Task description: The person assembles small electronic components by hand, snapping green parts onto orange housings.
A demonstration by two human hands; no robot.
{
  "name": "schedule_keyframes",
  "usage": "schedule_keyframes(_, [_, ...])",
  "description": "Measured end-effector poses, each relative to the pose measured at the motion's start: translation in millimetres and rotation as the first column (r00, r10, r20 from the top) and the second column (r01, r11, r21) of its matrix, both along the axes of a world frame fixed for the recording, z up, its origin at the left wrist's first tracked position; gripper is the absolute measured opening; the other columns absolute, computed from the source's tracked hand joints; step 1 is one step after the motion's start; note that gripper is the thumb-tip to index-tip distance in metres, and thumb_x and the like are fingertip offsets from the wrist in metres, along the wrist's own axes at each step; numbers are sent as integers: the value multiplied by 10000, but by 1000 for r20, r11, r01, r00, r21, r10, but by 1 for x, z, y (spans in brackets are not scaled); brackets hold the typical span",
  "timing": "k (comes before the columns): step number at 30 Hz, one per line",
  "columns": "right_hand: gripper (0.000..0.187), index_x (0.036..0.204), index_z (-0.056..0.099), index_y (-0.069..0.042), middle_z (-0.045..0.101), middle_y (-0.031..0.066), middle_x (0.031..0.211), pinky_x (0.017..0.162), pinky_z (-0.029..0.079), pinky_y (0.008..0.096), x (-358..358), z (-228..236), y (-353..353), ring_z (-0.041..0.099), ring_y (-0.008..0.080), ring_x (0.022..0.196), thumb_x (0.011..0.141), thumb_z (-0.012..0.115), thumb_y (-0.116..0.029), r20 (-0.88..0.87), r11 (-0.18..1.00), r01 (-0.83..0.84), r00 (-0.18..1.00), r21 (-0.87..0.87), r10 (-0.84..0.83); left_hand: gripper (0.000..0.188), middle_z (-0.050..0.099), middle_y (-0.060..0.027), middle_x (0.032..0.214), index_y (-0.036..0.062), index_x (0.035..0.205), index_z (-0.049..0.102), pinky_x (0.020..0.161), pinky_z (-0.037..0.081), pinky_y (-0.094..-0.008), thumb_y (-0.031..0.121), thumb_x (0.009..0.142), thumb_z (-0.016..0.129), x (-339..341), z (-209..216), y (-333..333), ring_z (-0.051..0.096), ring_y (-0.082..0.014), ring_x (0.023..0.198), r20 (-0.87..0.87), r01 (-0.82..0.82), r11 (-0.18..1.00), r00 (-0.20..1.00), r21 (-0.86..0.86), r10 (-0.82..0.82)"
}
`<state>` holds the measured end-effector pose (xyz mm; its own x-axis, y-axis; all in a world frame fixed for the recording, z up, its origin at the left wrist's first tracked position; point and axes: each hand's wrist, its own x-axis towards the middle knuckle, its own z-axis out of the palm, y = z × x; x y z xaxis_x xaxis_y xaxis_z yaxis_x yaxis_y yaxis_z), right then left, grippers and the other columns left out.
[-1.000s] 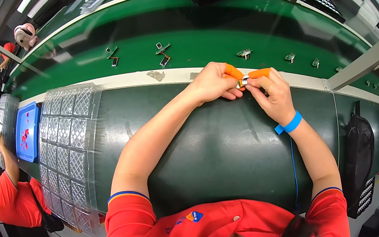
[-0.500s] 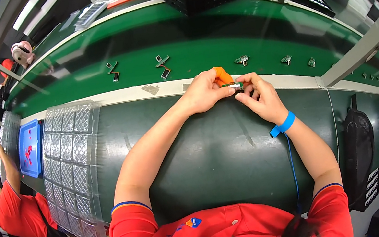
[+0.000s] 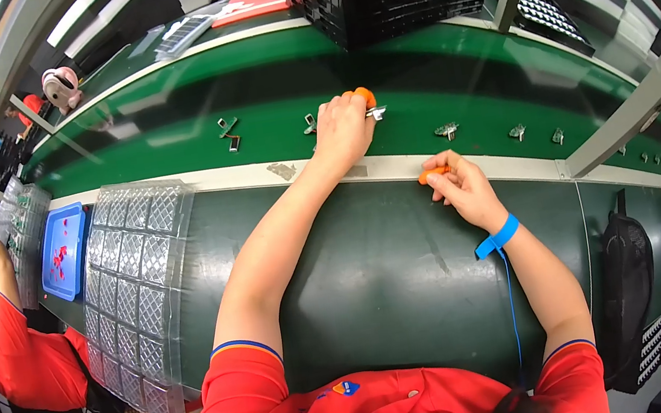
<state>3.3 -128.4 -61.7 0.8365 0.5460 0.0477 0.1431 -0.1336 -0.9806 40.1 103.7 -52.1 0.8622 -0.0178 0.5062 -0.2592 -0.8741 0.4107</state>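
Observation:
My left hand (image 3: 343, 131) reaches over the green belt, its fingers closed on a small circuit board (image 3: 376, 113) with a silvery part; the fingers hide much of it. An orange finger cot covers one fingertip. Partly behind this hand lies another small board (image 3: 310, 123) on the belt. My right hand (image 3: 464, 190) is by the pale rail, fingers curled in toward the thumb beside an orange finger cot (image 3: 434, 175), with nothing visible between them. A blue wrist strap (image 3: 497, 237) with a cord circles my right wrist.
On the green belt (image 3: 183, 148) lie a wired board (image 3: 229, 134) to the left and several boards (image 3: 447, 131) to the right. Clear plastic trays (image 3: 138, 272) and a blue tray (image 3: 64, 253) stand left. Black crates (image 3: 395, 10) are stacked beyond; a metal post (image 3: 634, 102) slants at right.
My hands have come apart. The left has carried the circuit board forward and left over the belt; the right has let go of it and dropped slightly nearer. The view has shifted slightly.

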Motion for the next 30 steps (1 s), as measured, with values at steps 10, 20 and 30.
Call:
schedule_keyframes(10, [176,1007,547,-4,624,75,906,631,476,232,4,1,0,552,87,691,910,540,-150,1,1000,-19,1000,0,19,407,516,-181,1241,20,1115,589,988,310,-563,258,793,657,-4,-12,53,426,-324,1208,-47,-359,906,925,224,378])
schedule_keyframes(20, [194,1064,531,-20,624,67,943,612,460,218,-2,2,0,559,78,708,914,521,-143,-17,1000,13,1000,5,-13,218,653,-148,851,-26,956,564,693,514,-336,100,798,644,-20,21,30,664,-229,812,-242,-85,904,970,-418,-21])
schedule_keyframes(30, [271,1133,484,-33,606,70,1029,633,454,203,0,3,-2,583,89,744,901,544,-160,-41,996,-6,999,90,10,284,611,-115,973,11,1096,468,740,566,-293,130,879,606,-40,19,-33,626,-151,830,-248,-95,277,764,-956,-595])
